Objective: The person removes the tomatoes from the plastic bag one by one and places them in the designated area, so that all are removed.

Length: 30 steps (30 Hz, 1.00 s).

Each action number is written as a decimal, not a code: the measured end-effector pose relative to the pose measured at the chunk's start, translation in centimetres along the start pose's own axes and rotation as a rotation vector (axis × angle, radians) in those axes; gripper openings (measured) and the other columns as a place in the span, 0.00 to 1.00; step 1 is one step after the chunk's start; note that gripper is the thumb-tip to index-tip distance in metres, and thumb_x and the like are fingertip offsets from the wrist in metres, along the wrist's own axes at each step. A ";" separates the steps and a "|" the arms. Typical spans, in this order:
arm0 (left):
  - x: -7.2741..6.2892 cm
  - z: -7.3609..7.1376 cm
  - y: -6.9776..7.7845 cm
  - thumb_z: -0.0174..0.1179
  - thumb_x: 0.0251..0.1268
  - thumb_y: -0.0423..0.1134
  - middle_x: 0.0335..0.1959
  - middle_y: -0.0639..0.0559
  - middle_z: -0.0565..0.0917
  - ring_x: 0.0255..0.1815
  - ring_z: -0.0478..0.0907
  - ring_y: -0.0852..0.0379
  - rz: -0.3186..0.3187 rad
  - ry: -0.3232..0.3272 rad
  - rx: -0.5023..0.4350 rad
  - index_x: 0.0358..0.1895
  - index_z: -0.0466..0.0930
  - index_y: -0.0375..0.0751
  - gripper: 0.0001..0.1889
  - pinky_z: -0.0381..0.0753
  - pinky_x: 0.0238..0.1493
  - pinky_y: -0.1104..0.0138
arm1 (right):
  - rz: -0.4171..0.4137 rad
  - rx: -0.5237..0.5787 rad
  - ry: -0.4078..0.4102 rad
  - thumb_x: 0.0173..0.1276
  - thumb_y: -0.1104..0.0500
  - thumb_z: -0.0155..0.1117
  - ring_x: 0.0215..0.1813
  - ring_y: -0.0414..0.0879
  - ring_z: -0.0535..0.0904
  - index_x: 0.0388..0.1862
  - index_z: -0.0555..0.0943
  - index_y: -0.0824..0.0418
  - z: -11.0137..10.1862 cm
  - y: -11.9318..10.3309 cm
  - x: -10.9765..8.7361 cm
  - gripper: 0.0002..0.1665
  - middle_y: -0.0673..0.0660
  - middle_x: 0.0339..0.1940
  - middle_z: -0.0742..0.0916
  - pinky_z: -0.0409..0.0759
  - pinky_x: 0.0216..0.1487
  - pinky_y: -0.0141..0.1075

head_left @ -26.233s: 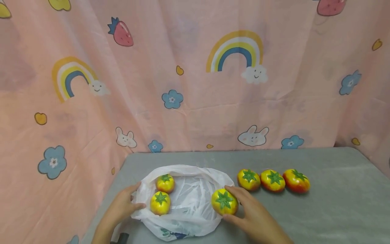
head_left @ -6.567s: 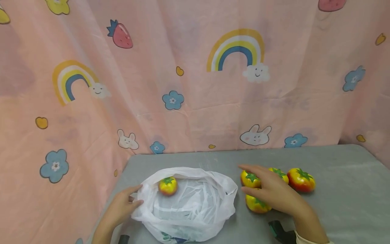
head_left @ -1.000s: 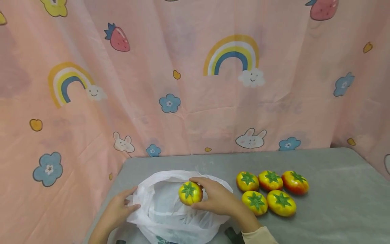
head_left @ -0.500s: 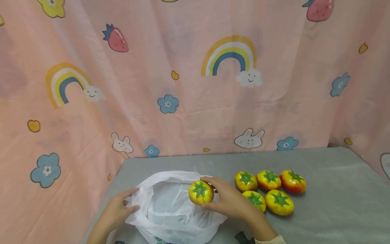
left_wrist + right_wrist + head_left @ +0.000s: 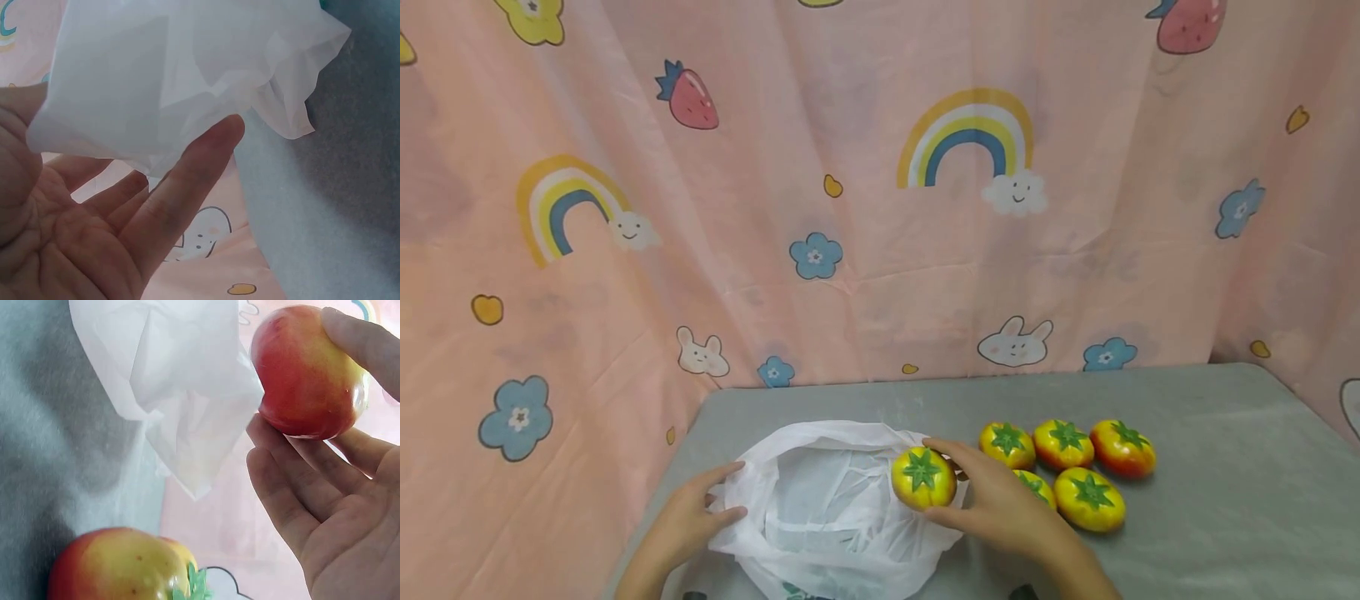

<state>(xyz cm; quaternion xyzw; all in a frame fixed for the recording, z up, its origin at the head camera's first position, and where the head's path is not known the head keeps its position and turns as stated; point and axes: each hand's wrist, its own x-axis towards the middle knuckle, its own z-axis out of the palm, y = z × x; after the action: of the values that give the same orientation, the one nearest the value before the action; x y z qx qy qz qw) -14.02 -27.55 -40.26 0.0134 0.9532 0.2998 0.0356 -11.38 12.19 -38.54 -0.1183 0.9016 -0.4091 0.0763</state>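
A glossy yellow-and-red tomato (image 5: 923, 477) with a green star-shaped top is held by my right hand (image 5: 1000, 500), thumb and fingers spread around it. It overlaps the right rim of a white plastic bag (image 5: 831, 431). In the right wrist view, the same tomato (image 5: 303, 378) shows its red side, beside a hanging fold of the bag (image 5: 181, 375). My left hand (image 5: 692, 512) stays at the bag's left rim, thumb and fingers apart against the plastic. The left wrist view shows its fairly straight fingers (image 5: 187, 175) along the bag. Only plastic folds show inside the opening.
Several tomatoes (image 5: 1090, 498) lie in two rows on the grey table (image 5: 1217, 483), right of the bag; my right hand partly covers one. A pink patterned curtain (image 5: 880, 308) hangs behind the table's back edge.
Earlier, two tomatoes, then one, lay in the bag; more now lie on the table. Over the last second my right hand has carried its tomato rightward from the bag's opening. My left hand has barely moved.
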 end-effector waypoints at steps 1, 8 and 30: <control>0.0 0.0 0.0 0.74 0.52 0.38 0.61 0.35 0.80 0.42 0.83 0.51 0.001 0.000 0.002 0.66 0.76 0.44 0.34 0.86 0.37 0.60 | 0.014 0.000 0.001 0.52 0.40 0.78 0.53 0.44 0.78 0.70 0.71 0.47 -0.1 0.0 -0.1 0.47 0.50 0.63 0.81 0.85 0.54 0.47; 0.1 0.0 -0.1 0.74 0.52 0.39 0.61 0.36 0.80 0.44 0.82 0.50 -0.007 -0.002 0.005 0.66 0.76 0.44 0.34 0.86 0.40 0.58 | 0.073 -0.016 0.021 0.49 0.41 0.80 0.55 0.43 0.79 0.69 0.72 0.45 -0.5 0.4 -0.6 0.47 0.48 0.65 0.80 0.84 0.57 0.48; -0.1 -0.2 0.1 0.70 0.55 0.29 0.56 0.38 0.83 0.44 0.84 0.49 -0.001 0.012 -0.035 0.64 0.78 0.40 0.29 0.86 0.37 0.61 | 0.133 -0.112 0.066 0.48 0.38 0.80 0.61 0.49 0.77 0.69 0.71 0.42 -2.0 2.2 -2.7 0.48 0.50 0.68 0.78 0.79 0.60 0.62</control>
<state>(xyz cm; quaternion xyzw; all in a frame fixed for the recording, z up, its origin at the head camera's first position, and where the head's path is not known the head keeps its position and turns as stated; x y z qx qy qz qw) -13.96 -27.54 -40.06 0.0108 0.9481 0.3163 0.0304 -9.59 15.76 -38.80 -0.0487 0.9309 -0.3557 0.0670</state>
